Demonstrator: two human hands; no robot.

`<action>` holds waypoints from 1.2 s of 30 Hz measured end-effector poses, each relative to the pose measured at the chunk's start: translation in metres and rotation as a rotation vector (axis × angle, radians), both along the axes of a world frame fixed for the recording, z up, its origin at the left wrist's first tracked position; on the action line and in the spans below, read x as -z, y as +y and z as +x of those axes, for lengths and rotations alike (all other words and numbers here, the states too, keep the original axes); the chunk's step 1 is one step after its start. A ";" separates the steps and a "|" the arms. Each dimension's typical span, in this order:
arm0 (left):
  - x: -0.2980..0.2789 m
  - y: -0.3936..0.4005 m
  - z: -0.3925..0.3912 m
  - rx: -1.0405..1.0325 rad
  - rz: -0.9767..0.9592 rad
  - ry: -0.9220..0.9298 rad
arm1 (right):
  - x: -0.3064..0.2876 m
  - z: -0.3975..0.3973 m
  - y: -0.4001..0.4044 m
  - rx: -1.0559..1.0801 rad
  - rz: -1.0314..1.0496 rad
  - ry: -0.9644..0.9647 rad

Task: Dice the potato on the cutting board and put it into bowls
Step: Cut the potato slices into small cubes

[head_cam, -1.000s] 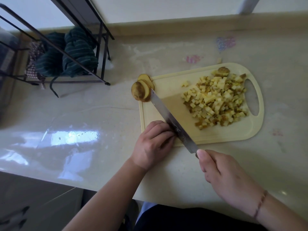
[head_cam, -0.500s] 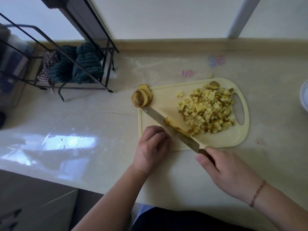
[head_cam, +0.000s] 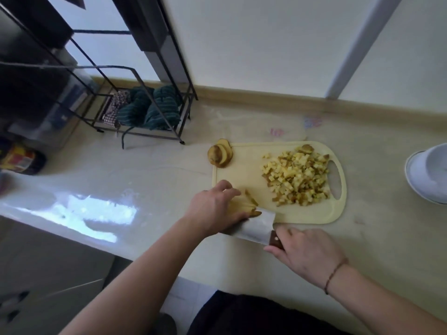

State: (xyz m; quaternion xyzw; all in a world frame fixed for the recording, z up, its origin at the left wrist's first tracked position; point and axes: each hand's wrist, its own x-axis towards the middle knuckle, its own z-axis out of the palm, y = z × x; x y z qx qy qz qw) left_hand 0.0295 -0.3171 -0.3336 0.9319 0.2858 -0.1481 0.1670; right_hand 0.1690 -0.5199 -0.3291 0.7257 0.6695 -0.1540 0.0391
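A pale yellow cutting board (head_cam: 312,215) lies on the counter. A heap of diced potato (head_cam: 298,177) covers its right half. Several potato slices (head_cam: 220,154) lean together at its far left corner. My left hand (head_cam: 212,206) presses down on potato strips (head_cam: 250,205) at the board's near left edge. My right hand (head_cam: 307,253) grips the brown handle of a wide knife (head_cam: 256,229). The blade lies tilted against the strips, just right of my left fingers. White bowls (head_cam: 428,175) stand stacked at the right edge.
A black wire rack (head_cam: 135,97) holding dark green striped cloths (head_cam: 151,108) stands at the back left. A jar with a colourful label (head_cam: 20,159) sits at the far left. The counter's near edge runs just below my hands.
The knife swung from lying diagonally across the board to the near left edge. My left hand opened onto the potato strips. The view tilted up, bringing the bowls into sight.
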 end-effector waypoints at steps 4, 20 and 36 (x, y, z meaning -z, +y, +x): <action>0.001 -0.002 0.002 0.120 -0.020 -0.030 | 0.005 0.001 -0.001 -0.021 0.049 -0.080; 0.006 0.024 0.022 0.352 0.024 -0.039 | 0.008 0.033 -0.095 0.087 0.260 -0.148; 0.039 -0.017 0.014 0.116 0.054 -0.331 | -0.047 0.022 -0.101 0.899 0.052 0.688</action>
